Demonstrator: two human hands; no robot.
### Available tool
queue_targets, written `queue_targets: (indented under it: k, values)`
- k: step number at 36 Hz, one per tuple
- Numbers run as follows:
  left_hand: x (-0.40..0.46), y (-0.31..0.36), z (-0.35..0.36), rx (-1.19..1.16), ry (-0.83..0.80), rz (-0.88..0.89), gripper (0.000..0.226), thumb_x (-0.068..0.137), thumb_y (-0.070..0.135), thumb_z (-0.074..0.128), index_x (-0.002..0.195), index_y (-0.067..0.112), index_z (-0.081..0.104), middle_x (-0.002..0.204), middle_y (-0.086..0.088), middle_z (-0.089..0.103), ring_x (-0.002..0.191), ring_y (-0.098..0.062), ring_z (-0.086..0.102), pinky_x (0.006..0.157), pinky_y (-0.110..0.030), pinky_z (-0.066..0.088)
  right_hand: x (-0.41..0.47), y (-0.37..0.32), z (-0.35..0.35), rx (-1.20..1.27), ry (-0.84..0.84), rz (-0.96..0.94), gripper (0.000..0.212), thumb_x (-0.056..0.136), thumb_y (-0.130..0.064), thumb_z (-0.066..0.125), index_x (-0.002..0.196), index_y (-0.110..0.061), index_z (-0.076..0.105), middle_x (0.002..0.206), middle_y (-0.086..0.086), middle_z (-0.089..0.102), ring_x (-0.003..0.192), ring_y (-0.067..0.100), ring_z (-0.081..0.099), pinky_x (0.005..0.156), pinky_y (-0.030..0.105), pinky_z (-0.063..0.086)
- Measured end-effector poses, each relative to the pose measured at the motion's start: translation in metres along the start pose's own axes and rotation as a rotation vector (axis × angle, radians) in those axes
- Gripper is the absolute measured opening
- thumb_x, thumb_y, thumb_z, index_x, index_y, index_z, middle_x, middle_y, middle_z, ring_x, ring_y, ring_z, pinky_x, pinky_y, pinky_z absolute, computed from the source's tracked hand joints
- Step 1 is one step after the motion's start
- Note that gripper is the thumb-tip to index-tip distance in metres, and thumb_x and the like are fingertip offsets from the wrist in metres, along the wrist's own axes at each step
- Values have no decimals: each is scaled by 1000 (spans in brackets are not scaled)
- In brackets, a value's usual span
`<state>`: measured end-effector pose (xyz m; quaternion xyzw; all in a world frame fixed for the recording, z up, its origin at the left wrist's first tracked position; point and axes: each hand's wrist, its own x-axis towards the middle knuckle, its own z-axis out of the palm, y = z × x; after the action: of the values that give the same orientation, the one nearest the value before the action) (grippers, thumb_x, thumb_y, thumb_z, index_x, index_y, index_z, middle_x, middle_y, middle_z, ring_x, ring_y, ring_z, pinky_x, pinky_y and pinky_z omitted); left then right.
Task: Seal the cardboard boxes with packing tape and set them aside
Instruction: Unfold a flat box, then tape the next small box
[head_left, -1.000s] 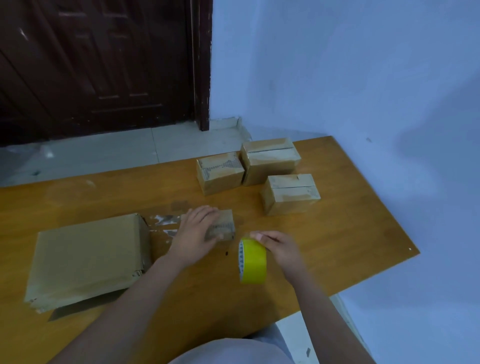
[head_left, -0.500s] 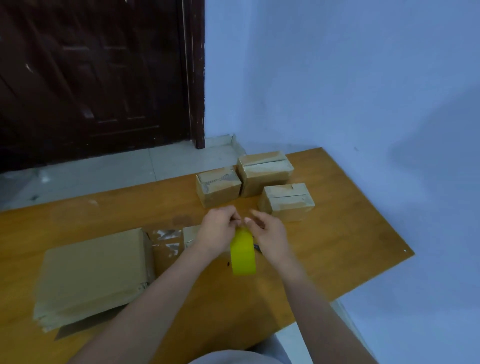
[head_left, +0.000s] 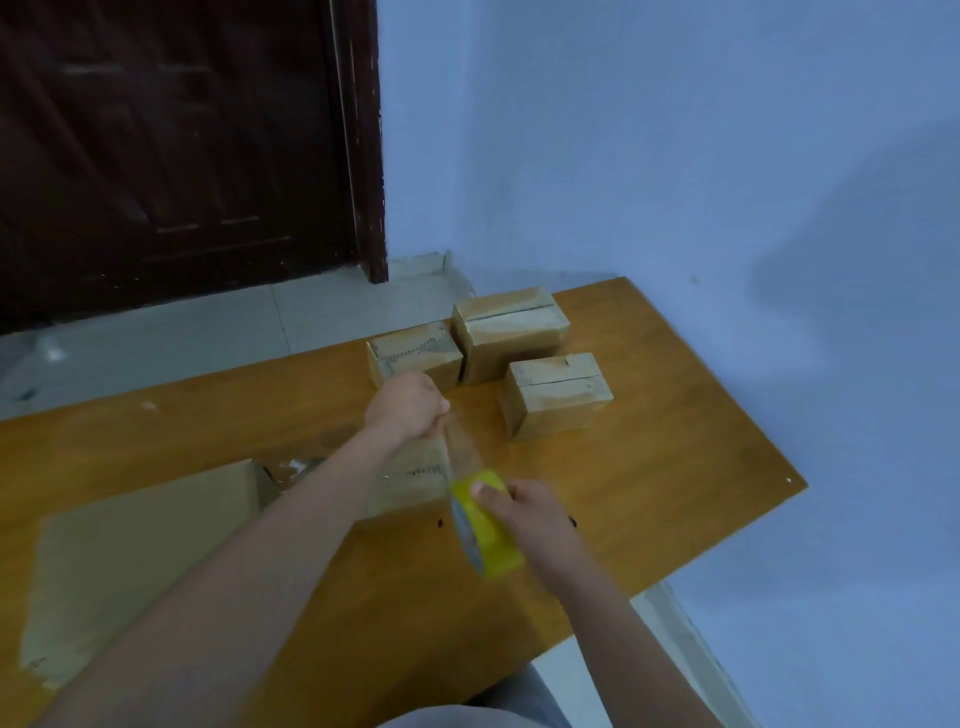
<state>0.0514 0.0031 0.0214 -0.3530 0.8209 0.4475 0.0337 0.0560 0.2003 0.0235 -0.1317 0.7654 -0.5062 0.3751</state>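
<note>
Cardboard, a small box (head_left: 413, 480), sat on the wooden surface (head_left: 649, 467) under my left forearm, between my hands. My right hand (head_left: 535, 525) gripped the yellow tape roll (head_left: 485, 525) just beside the box, and my left hand (head_left: 410, 405) pinched the clear strip (head_left: 460, 441) pulled out beyond it.

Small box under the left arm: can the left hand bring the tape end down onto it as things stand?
Probably yes. The left hand pinches the tape strip just beyond the box; nothing lies between.
</note>
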Motion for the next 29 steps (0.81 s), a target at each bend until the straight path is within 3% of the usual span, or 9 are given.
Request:
queue_targets:
  k: [3,6,8,11,14,17,21,26,29]
  values:
    - [6,-2,1,81,15,54,19,93,19,57,76,17,65,69,5,67,72,-8,62,61,-24,42,2,20,8,-147,44,117,50,85,-58,54,67,-13,47,62,10,43,55,22,46,56,33,37]
    - [13,-13,8,92,-15,95,14,92,21,60,79,19,65,82,5,68,82,-13,65,76,-34,53,5,28,13,-141,38,152,43,93,-45,51,63,-16,45,55,-3,48,49,9,48,54,23,37]
    - [21,-23,10,82,-29,119,12,92,21,60,82,18,65,90,3,67,89,-17,61,82,-37,51,8,30,17,-153,5,161,38,96,-38,49,70,-11,55,58,-5,56,50,3,54,52,19,42]
    - [34,-35,12,75,-29,146,12,93,20,60,82,18,65,92,1,66,91,-19,60,82,-37,50,13,35,24,-114,-23,181,43,90,-44,53,93,-2,62,82,17,68,73,26,68,66,39,55]
    - [44,-43,21,96,-50,131,13,94,21,58,85,17,66,91,0,67,88,-20,61,80,-39,50,21,43,28,-147,0,196,49,79,-53,51,91,-7,62,91,21,67,85,36,66,75,47,54]
    - [52,-48,32,86,-18,137,13,95,22,55,86,18,64,87,0,66,82,-19,60,72,-36,48,29,48,30,-122,28,207,24,93,-37,54,88,-15,62,90,17,68,83,33,67,72,43,54]
    - [55,-60,46,21,66,217,12,95,16,55,88,13,64,87,1,63,84,-17,55,63,-29,37,36,51,28,-95,36,217,20,95,-28,54,87,-12,62,81,12,67,70,24,64,64,37,53]
    - [55,-77,55,-26,184,295,11,93,10,57,90,10,67,88,7,59,92,-13,49,75,-27,33,37,51,27,-97,-7,201,18,96,-28,52,83,-16,59,68,-3,59,60,12,57,54,24,44]
    - [58,-81,56,-7,208,353,11,92,9,58,90,9,68,89,4,64,92,-17,52,80,-34,39,37,52,28,-89,-19,195,20,96,-27,52,82,-15,59,67,-1,58,60,13,55,54,25,43]
